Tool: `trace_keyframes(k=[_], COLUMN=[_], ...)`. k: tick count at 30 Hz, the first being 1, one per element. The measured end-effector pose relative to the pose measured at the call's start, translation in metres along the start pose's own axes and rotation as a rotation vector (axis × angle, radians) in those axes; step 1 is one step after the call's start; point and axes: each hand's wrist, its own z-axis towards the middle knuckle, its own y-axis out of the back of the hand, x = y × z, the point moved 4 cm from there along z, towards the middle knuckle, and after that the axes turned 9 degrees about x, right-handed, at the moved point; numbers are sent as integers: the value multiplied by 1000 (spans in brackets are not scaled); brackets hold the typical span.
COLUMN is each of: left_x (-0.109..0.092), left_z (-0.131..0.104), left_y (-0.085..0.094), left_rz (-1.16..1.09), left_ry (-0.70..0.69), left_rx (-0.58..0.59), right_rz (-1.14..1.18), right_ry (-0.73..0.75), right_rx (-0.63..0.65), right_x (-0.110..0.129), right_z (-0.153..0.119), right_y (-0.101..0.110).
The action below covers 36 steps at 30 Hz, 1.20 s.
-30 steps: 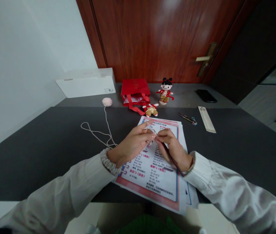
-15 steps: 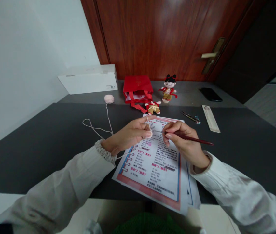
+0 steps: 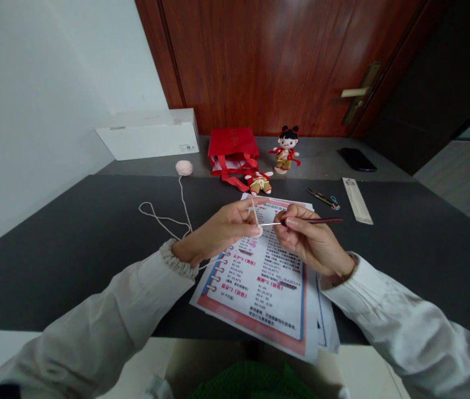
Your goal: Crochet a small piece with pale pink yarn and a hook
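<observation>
Pale-pink crochet piece [image 3: 259,231]: pinching above printed pattern sheet [image 3: 260,321], btwn L hand [image 3: 229,224] thumb & fingers, extending index; pinching crochet hook [image 3: 322,220] w/ R hand [image 3: 307,235] fingertips, aiming shaft at piece's edge. Prob. best tensioning yarn [image 3: 255,210] over L index, w/o splitting strands.

Hook shaft [image 3: 270,224]: shiny metal. Hook handle [image 3: 326,220]: smooth. Yarn ball [image 3: 184,168]: matt fibre. Tabletop [image 3: 85,238]: matt. Sheets [image 3: 255,318], near edge: paper. Door [image 3: 280,66]: glossy wood.

Your left hand [image 3: 229,224] faces your right hand [image 3: 310,235], fingertips just apart!
Left thumb pinching, index finger stretched out; right fingers curled, thumb pressing in!
</observation>
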Motion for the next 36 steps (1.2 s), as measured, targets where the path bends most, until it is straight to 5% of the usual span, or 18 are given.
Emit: trace_keyframes(k=[9, 31, 36], left_x=[9, 15, 18], left_z=[1, 2, 2], left_y=[-9, -12, -9], left_rz=[224, 282, 248], left_ry=[45, 139, 192], left_rx=[-131, 44, -20], right_rz=[116, -119, -89], right_ry=[-9, 106, 86], right_rx=[-108, -138, -127], right_x=[-14, -12, -14], right_z=[3, 2, 3], right_y=[4, 3, 3])
